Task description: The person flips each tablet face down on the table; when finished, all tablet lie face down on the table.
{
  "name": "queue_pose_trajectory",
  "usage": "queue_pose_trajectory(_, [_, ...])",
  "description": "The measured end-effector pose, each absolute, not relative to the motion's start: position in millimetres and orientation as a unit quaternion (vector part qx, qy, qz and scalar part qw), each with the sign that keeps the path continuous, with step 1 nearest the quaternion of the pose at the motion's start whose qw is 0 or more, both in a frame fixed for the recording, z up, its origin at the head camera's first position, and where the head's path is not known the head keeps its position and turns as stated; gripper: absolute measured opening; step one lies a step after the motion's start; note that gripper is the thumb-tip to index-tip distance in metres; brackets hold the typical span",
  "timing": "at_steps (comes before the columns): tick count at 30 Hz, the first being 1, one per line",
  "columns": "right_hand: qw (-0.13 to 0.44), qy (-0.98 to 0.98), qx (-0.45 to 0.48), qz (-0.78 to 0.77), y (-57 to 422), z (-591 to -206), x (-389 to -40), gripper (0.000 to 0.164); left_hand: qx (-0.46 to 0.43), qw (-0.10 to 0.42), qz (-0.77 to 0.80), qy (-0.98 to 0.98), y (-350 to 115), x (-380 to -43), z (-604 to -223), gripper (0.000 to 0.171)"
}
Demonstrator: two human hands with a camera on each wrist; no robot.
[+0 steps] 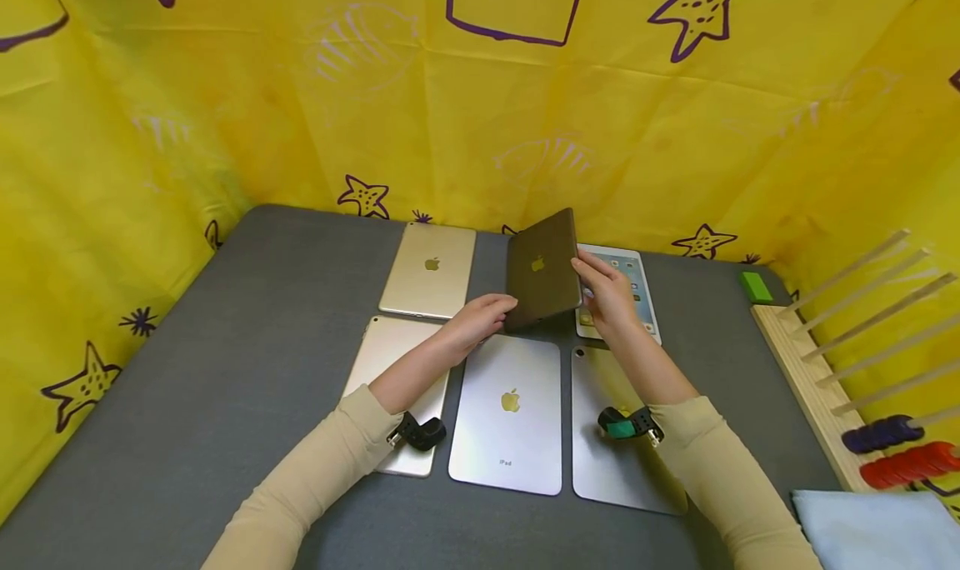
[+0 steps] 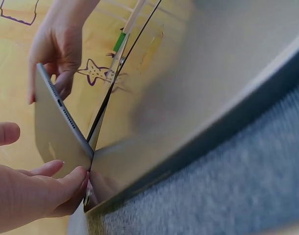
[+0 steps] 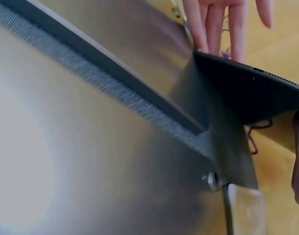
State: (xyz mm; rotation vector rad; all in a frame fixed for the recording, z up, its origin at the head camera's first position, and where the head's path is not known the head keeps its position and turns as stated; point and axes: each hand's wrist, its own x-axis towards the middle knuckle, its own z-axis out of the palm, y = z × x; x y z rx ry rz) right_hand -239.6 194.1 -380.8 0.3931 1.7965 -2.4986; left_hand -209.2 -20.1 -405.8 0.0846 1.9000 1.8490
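A dark grey tablet (image 1: 542, 270) stands tilted on its lower left edge in the back row, its apple-marked back toward me. My right hand (image 1: 611, 293) grips its right edge, thumb on the back and fingers behind. My left hand (image 1: 480, 324) touches the lower left corner with its fingertips; in the right wrist view those fingers (image 3: 215, 29) look fairly straight. In the left wrist view, the tablet's port edge (image 2: 61, 105) slopes down to that corner. Under my forearms lie a silver iPad (image 1: 506, 437), a gold tablet (image 1: 401, 345) and another silver tablet (image 1: 615, 470), backs up.
A gold tablet (image 1: 430, 270) lies face down at the back left. Behind my right hand lies a white tablet (image 1: 641, 291) with its screen lit. To the right are a wooden peg rack (image 1: 802, 387), a green block (image 1: 755, 287) and a light blue cloth (image 1: 877, 528). Yellow curtain (image 1: 300, 120) surrounds the table.
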Motion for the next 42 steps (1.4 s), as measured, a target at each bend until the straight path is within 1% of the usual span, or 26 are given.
queue_pose_trajectory(7, [0.026,0.577,0.170,-0.799,198.2,-396.7,-240.5,0.049,0.036,0.224,0.667,0.710,-28.2,-207.3,-403.4,0.051])
queue_pose_trajectory(14, [0.034,0.605,0.180,-0.775,197.4,-405.0,-238.9,0.050,0.029,0.205,0.652,0.730,-34.0,-207.0,-403.5,0.051])
queue_pose_trajectory(17, [0.036,0.623,0.181,-0.760,196.3,-407.7,-237.2,0.048,0.031,0.196,0.642,0.740,-35.7,-206.7,-403.9,0.051])
queue_pose_trajectory(21, [0.051,0.651,0.180,-0.736,195.1,-411.5,-235.8,0.046,0.032,0.191,0.628,0.753,-37.4,-204.6,-404.1,0.054])
queue_pose_trajectory(29, [0.108,0.677,0.154,-0.712,194.5,-410.9,-233.2,0.049,0.033,0.186,0.617,0.764,-39.3,-201.6,-403.4,0.055])
queue_pose_trajectory(42, [0.126,0.707,0.119,-0.685,191.7,-409.1,-230.8,0.050,0.037,0.189,0.609,0.769,-40.4,-199.2,-404.9,0.056])
